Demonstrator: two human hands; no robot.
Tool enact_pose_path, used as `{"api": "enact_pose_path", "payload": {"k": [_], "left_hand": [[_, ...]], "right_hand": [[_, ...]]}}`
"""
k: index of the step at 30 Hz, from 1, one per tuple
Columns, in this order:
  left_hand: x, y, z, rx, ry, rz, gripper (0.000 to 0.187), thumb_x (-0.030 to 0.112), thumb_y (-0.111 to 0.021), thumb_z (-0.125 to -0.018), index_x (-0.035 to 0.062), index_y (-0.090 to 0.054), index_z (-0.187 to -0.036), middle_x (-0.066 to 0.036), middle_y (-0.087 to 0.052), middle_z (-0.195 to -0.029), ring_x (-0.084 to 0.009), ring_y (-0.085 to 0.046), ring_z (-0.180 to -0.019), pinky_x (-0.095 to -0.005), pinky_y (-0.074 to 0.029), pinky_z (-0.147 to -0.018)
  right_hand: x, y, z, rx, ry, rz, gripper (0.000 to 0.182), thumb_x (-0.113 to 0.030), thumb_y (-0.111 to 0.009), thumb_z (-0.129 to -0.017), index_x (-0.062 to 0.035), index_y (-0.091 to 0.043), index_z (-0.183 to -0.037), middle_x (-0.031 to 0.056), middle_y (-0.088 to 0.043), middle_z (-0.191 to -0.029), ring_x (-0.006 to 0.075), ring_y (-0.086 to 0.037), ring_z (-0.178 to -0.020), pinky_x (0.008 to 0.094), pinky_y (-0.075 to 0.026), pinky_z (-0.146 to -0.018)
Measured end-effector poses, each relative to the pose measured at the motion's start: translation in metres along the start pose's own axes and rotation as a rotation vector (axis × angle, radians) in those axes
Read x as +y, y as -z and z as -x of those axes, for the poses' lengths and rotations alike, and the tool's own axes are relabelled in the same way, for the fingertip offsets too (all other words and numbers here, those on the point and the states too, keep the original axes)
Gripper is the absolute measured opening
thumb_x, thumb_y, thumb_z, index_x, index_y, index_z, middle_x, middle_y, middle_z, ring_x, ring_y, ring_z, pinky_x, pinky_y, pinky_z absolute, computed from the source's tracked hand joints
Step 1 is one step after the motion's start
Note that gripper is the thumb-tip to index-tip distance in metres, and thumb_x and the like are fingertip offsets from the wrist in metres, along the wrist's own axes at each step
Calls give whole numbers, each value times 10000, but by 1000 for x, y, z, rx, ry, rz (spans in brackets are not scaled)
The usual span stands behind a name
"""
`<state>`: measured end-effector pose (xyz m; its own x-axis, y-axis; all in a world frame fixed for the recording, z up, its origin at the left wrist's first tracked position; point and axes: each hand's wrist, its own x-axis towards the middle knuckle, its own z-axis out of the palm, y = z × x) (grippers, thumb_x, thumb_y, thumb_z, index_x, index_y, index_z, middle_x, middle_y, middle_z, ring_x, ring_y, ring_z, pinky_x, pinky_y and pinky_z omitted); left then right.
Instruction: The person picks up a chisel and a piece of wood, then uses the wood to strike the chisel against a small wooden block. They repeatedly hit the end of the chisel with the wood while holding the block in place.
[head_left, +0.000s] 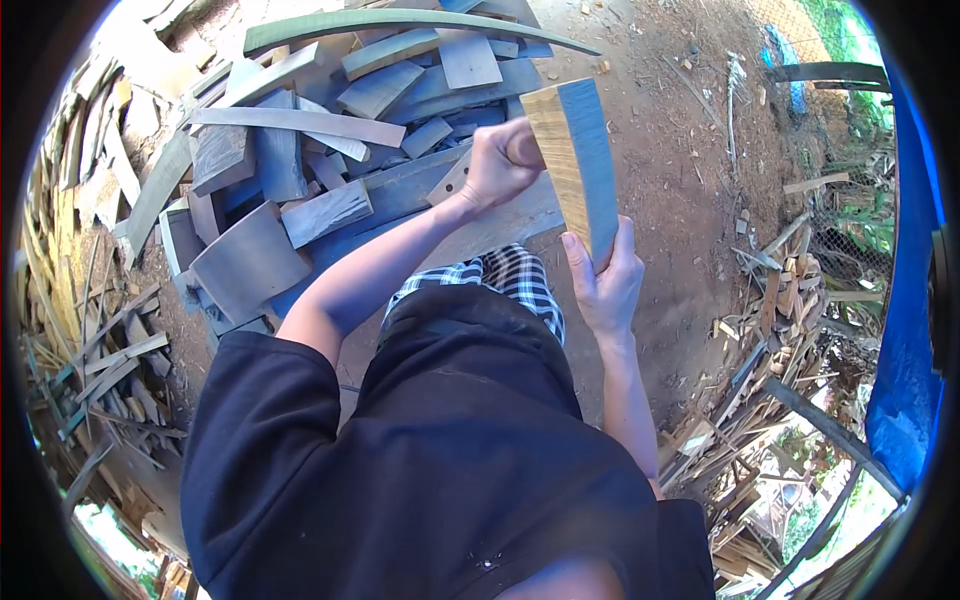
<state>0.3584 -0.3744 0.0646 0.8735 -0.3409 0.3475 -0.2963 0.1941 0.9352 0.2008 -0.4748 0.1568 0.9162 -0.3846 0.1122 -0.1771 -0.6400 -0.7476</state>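
A thick, slightly curved wooden block (580, 160), pale brown on one face and grey-blue on the other, stands nearly upright in front of the body. My right hand (608, 285) grips its lower end, with the thumb on the near side. Beside the block's upper left face is my left hand (500, 165), its fingers closed. A blurred brown shape lies between that hand and the block; whether it is fingers or a held object is unclear.
A heap of cut wood pieces (250, 258) lies ahead and left, with a long curved strip (420, 18) across its top. Wood scraps (790, 300) line the right beside wire mesh and a blue tarp (895, 370). More offcuts (130, 360) lie at far left.
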Motion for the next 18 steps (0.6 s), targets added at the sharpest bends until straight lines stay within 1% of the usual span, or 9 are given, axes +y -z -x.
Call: {"api": "enact_pose_path", "payload": {"k": [2, 4, 6, 9, 11, 14, 16, 17, 18], "left_hand": [[-7, 16, -7, 20, 99, -99, 169, 140, -756, -820, 33, -631, -785, -13, -655, -722, -68, -592, -662, -256, -489, -602], [-4, 25, -15, 172, 258, 19, 198, 149, -744, -852, 41, -616, -746, 14, -602, -662, -41, -552, -626, -227, -450, -563], [-7, 38, -23, 219, 268, 40, 208, 172, -733, -876, 69, -616, -738, 23, -579, -618, -37, -528, -558, -210, -422, -519], [-3, 50, -35, 219, 143, -20, 199, 172, -730, -879, 67, -618, -753, 30, -567, -600, -32, -492, -499, -194, -378, -464], [6, 56, -41, 219, 163, -33, 206, 172, -729, -880, 66, -617, -744, 29, -562, -590, -34, -489, -498, -196, -378, -469], [4, 59, -41, 146, 289, 26, 190, 209, -733, -879, 63, -615, -850, 29, -562, -638, -51, -517, -562, -214, -405, -518], [8, 50, -40, 133, 124, -112, 288, 263, -728, -879, 68, -568, -1020, -2, -570, -772, -76, -552, -697, -232, -434, -602], [11, 49, -35, 41, 138, -143, 392, 235, -690, -887, 81, -473, -1175, -40, -554, -916, -99, -553, -814, -249, -446, -676], [7, 48, -33, 40, 139, -141, 392, 235, -690, -887, 81, -473, -1175, -40, -554, -916, -99, -553, -814, -249, -446, -676]], "right_hand": [[4, 2, 4, 0, -61, -16, 356, -322, -692, -890, -32, -529, -1015, 136, -678, -745, 289, -709, -677, 370, -524, -573], [6, 5, 8, 8, -85, -21, 351, -318, -690, -894, -28, -529, -1007, 136, -678, -748, 277, -709, -678, 363, -524, -577], [11, 8, 10, 24, -115, -23, 346, -315, -688, -899, -24, -530, -999, 136, -678, -752, 265, -709, -679, 357, -524, -582], [16, 9, 16, 69, -134, -29, 350, -317, -687, -902, -15, -531, -986, 139, -673, -748, 253, -706, -683, 353, -520, -582], [18, 9, 17, 61, -192, -46, 330, -314, -649, -932, -5, -549, -990, 96, -650, -795, 159, -618, -676, 316, -486, -624], [20, 5, 19, 81, -191, -68, 328, -316, -651, -931, -7, -552, -985, 92, -651, -796, 160, -626, -689, 318, -488, -627], [20, 3, 21, 79, -195, -57, 328, -316, -653, -931, -9, -553, -982, 92, -651, -793, 162, -630, -692, 320, -490, -628], [21, 2, 21, 77, -197, -45, 327, -317, -654, -930, -10, -554, -980, 91, -651, -789, 164, -634, -694, 322, -492, -629], [21, 2, 20, 77, -199, -43, 327, -317, -654, -930, -10, -554, -980, 91, -651, -789, 164, -634, -694, 322, -492, -629]]}}
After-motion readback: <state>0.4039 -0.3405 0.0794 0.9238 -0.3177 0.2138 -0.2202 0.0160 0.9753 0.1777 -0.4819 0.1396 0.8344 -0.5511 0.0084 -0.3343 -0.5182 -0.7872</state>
